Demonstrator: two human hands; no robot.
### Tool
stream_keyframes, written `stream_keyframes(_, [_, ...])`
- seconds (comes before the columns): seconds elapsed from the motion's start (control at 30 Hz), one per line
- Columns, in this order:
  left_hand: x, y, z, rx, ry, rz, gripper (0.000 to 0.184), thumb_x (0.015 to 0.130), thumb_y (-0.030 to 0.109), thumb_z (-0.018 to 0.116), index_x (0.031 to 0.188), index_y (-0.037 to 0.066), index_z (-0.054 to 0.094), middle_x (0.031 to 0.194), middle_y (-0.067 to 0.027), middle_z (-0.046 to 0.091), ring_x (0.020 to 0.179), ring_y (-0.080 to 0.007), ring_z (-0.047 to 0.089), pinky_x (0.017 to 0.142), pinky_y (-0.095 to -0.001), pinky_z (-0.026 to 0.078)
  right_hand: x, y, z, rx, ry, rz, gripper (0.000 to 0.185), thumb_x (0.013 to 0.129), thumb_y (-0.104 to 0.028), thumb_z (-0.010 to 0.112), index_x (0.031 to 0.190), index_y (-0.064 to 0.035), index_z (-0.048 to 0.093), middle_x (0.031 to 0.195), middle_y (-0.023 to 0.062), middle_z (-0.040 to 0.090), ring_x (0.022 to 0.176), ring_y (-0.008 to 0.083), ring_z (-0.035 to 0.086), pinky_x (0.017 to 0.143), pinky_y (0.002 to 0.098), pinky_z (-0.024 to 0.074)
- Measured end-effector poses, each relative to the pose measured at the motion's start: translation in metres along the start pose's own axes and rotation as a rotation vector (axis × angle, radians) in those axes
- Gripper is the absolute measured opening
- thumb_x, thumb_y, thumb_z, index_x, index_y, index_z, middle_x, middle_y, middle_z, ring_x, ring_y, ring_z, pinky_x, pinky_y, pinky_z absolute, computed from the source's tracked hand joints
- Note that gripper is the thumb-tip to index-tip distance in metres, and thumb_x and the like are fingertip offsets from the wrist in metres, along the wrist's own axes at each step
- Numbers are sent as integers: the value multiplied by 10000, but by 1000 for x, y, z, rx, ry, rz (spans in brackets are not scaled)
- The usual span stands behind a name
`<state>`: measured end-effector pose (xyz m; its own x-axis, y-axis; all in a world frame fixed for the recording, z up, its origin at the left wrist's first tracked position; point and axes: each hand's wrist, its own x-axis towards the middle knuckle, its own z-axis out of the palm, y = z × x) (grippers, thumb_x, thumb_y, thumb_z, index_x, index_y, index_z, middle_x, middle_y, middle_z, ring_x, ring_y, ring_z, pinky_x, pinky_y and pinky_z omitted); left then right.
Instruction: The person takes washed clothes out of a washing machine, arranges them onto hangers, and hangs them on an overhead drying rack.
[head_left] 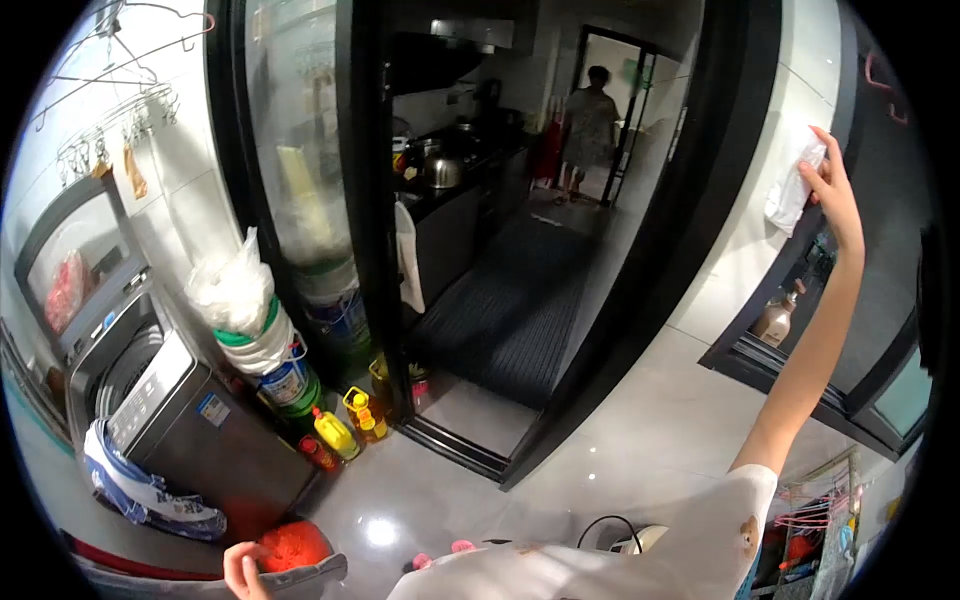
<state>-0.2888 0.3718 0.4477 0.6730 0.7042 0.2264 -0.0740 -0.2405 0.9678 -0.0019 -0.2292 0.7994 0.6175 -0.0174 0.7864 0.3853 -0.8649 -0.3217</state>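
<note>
My right hand [828,182] is stretched up at the upper right, with its fingers on a folded white cloth [795,190]. The cloth lies against the white tiled wall beside a dark window frame [733,352]; I cannot tell whether it is fabric or paper. Low at the left edge, my left hand [245,573] hangs with fingers bent and apart and nothing visible in them. It is next to a bright red bundle [295,546] by the washing machine [215,440], whose lid [80,255] is raised. A blue-and-white cloth [145,490] drapes over the machine's front.
Stacked buckets [285,375] with plastic bags, a yellow bottle [336,433] and an oil jug [366,413] stand by the door frame [455,447]. Beyond it, a person [590,125] stands in the kitchen near a kettle [442,170]. Hangers [815,508] are at lower right.
</note>
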Motion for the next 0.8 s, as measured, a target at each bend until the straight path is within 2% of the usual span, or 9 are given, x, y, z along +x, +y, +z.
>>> stream_keyframes(0.07, [-2,-35,-11,-34,-22,-11,201,883,165,489,969,1,569,874,-94,593,791,-167,558,741,-274,443,1,1,-1,-15,0,22,514,842,-219,561,1312,-201,354,634,-40,402,564,44,352,497,187,298])
stream_keyframes(0.1, [2,-65,-26,-24,-126,-6,339,877,353,507,990,34,527,912,-125,574,824,-195,572,744,-339,465,2,4,1,-18,25,10,518,843,-220,560,1315,-202,350,625,-42,387,559,43,348,496,185,295])
stream_keyframes(0.13, [-4,-55,-8,-72,19,39,174,900,145,453,875,-6,535,698,-38,531,661,-111,524,638,-249,450,3,7,-1,-19,9,-6,511,847,-226,554,1315,-201,351,624,-42,388,560,42,345,497,183,294])
stream_keyframes(0.4, [-17,-75,-27,-64,78,-28,185,908,169,448,916,5,536,749,-53,553,657,-114,528,644,-249,452,6,18,1,-58,35,-3,506,867,-194,528,1333,-213,331,652,-35,381,581,47,338,506,178,286])
stream_keyframes(0.5, [-20,-60,-33,58,39,-120,218,894,161,476,1032,13,558,913,-112,599,887,-182,559,807,-280,431,6,19,2,-49,38,-24,504,858,-221,536,1323,-216,341,628,-39,366,565,53,329,497,188,283])
stream_keyframes(0.6, [-17,-82,-34,-62,76,-55,191,905,171,448,959,9,534,758,-54,553,662,-109,523,649,-241,445,4,19,2,-88,79,-32,505,854,-223,541,1320,-210,346,613,-46,345,552,48,316,486,188,276])
stream_keyframes(0.67, [-19,-69,-25,-72,89,-62,233,902,171,446,1061,11,506,769,-53,553,672,-106,522,658,-234,439,9,25,0,-104,48,-18,517,862,-246,532,1338,-235,329,638,-38,367,578,56,335,501,190,280])
stream_keyframes(0.73, [-20,-63,-22,-88,65,-85,409,895,159,451,1271,24,364,780,-53,558,670,-102,519,667,-229,435,12,36,-2,-155,53,-55,517,858,-220,538,1333,-213,335,606,-56,305,548,39,304,473,178,264])
stream_keyframes(0.8, [-21,-54,-14,-156,102,-106,491,883,121,483,1318,13,283,767,-65,567,695,-112,536,662,-233,445,18,56,0,-156,83,-123,537,864,-246,537,1351,-220,309,609,-54,290,532,48,296,468,186,264])
